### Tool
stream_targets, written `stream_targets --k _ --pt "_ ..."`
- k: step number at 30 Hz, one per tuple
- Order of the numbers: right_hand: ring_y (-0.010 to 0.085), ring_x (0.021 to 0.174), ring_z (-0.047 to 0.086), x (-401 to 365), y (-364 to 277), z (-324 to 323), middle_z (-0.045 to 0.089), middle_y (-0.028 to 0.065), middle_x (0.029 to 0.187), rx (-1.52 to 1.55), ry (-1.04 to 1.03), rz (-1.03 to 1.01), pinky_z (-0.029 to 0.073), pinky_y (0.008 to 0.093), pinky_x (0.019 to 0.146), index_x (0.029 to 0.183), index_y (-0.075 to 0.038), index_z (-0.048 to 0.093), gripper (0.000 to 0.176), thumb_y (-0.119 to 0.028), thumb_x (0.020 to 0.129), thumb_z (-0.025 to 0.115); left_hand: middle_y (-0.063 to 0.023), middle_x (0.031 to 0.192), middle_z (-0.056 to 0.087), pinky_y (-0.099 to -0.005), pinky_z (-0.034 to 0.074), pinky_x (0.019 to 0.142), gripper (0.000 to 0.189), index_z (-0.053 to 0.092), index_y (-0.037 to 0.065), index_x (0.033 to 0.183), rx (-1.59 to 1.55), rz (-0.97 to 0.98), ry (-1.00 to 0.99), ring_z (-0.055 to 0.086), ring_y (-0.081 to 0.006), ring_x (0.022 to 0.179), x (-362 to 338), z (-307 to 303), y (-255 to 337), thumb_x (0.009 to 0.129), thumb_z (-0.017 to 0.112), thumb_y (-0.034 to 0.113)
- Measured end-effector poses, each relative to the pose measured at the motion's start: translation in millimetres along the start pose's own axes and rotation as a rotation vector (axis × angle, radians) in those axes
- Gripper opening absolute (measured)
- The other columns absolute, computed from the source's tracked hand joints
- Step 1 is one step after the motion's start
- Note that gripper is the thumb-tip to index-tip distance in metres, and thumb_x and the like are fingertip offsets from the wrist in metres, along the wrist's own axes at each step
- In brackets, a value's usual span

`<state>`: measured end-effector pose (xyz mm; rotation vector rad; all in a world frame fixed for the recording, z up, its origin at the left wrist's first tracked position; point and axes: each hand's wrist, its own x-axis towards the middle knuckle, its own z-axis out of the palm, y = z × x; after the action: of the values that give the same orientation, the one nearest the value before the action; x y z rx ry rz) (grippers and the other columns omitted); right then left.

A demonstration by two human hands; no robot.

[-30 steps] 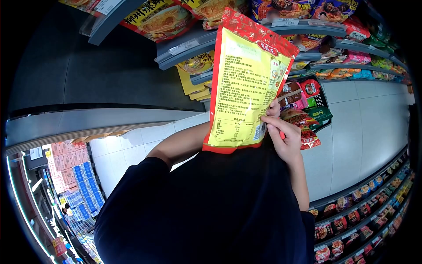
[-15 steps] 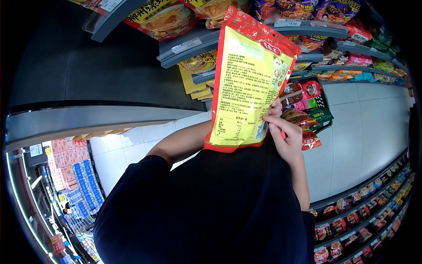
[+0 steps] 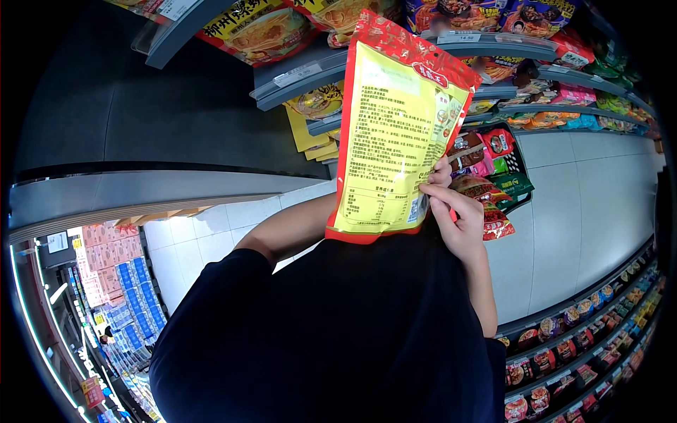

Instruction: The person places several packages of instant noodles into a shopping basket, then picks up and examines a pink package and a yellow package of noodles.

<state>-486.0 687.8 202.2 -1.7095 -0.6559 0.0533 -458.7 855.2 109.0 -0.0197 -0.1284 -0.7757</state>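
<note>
A red-bordered yellow bag of instant noodles (image 3: pixel 391 141) is held up tilted before me, its printed back with a nutrition table toward me. My left arm passes behind it, and the fingers of my left hand (image 3: pixel 441 172) show at its right edge; the rest of that hand is hidden. At the lower right of the bag, my right hand (image 3: pixel 458 220) has its thumb and index finger close together on the edge, the index fingertip resting on the printed front.
Shelves (image 3: pixel 296 76) with noodle bags and price tags curve along the top. Beyond my right hand, a dark basket (image 3: pixel 522 194) holds several colourful packs. More stocked shelves (image 3: pixel 564 352) line the lower right, past the tiled floor (image 3: pixel 564 211). Stacked boxes (image 3: pixel 113 261) stand at left.
The bag has shifted very slightly left in view. Both hands keep their places on it.
</note>
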Motion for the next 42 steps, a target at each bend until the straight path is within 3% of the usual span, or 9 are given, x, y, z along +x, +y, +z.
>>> stream_targets --k 5,11,20,31,35,42 --pt "0.0179 0.064 0.065 -0.2 0.2 -0.7 0.069 0.0113 0.076 -0.007 -0.002 -0.004 0.051 0.0285 0.061 0.108 -0.005 0.072 0.02 -0.002 0.09 0.062 -0.0008 0.084 0.043 -0.023 0.039 0.077 0.029 0.04 0.01 0.089 -0.009 -0.018 -0.032 0.043 -0.0108 0.082 1.6 -20.0 -1.9 0.099 0.055 0.032" --pt "0.0183 0.065 0.066 -0.5 1.0 -1.2 0.07 0.0113 0.078 -0.004 -0.003 -0.001 0.051 0.0287 0.062 0.108 -0.005 0.072 0.021 -0.002 0.09 0.062 -0.001 0.085 0.043 -0.0234 0.039 0.076 0.029 0.041 0.009 0.091 0.096 0.009 -0.022 0.042 -0.0105 0.081 1.0 2.1 -1.4 0.098 0.055 0.034" --pt "0.0185 0.067 0.067 -0.7 2.5 -1.6 0.07 0.0114 0.081 0.0 -0.004 0.005 0.052 0.0287 0.063 0.108 -0.004 0.072 0.021 -0.002 0.09 0.062 -0.0015 0.087 0.043 -0.0222 0.039 0.077 0.028 0.041 0.008 0.094 -0.052 -0.019 0.013 0.044 -0.0105 0.083 -0.1 -5.7 -1.3 0.098 0.055 0.032" --pt "0.0182 0.066 0.066 0.7 3.0 -3.1 0.07 0.0116 0.081 0.0 -0.009 0.008 0.052 0.0287 0.063 0.108 -0.004 0.072 0.021 -0.002 0.09 0.062 -0.0019 0.088 0.043 -0.0228 0.04 0.077 0.027 0.041 0.008 0.093 0.007 0.008 -0.103 0.044 -0.0113 0.084 5.4 -19.6 -1.7 0.098 0.056 0.029" --pt "0.0181 0.065 0.066 1.0 3.3 -3.5 0.07 0.0114 0.081 0.001 -0.007 0.006 0.052 0.0285 0.062 0.108 -0.004 0.072 0.021 -0.002 0.09 0.062 -0.0019 0.087 0.043 -0.0228 0.04 0.077 0.026 0.041 0.008 0.093 -0.035 0.005 -0.016 0.044 -0.0114 0.085 1.8 -4.9 -1.7 0.097 0.057 0.029" --pt "0.018 0.064 0.065 1.6 4.1 -3.9 0.07 0.0109 0.08 -0.005 -0.003 0.007 0.051 0.0286 0.061 0.108 -0.005 0.073 0.021 -0.001 0.089 0.063 -0.0018 0.085 0.042 -0.0231 0.037 0.078 0.032 0.042 0.008 0.093 0.154 0.044 -0.01 0.041 -0.011 0.082 3.4 14.3 0.0 0.098 0.053 0.037"
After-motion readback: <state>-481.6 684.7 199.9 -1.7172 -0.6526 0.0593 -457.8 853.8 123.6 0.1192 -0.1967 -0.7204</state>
